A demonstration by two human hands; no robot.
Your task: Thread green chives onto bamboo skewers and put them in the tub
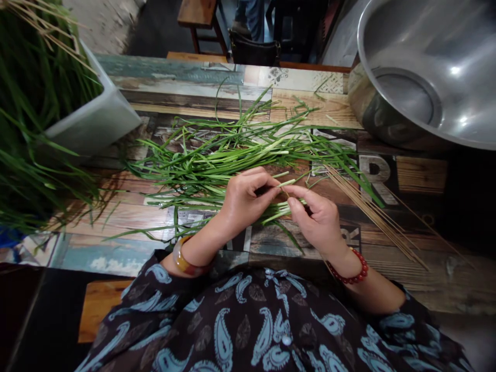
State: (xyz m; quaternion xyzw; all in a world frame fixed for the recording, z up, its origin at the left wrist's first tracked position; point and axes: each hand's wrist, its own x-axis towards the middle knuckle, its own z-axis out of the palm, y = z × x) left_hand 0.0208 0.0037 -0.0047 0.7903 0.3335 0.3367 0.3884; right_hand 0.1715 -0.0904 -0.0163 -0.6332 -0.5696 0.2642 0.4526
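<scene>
Over the patterned table [411, 243], my left hand [248, 196] pinches a green stalk [287, 183] near its pale end. My right hand [315, 217] meets it fingertip to fingertip, thumb and forefinger closed on a thin skewer [285, 192] that runs back under the palm. Loose green stalks [217, 160] lie spread behind and beneath both hands. Several thin wooden skewers [368, 217] rest on the table to the right of my right hand.
At the left, a white bin [96, 124] is heaped with long greens [34, 77]. A large metal bowl [411, 98] stands at the back right. Beyond the table are a wooden stool [197, 13], a dark bag [253, 49] and a person's legs [253, 18].
</scene>
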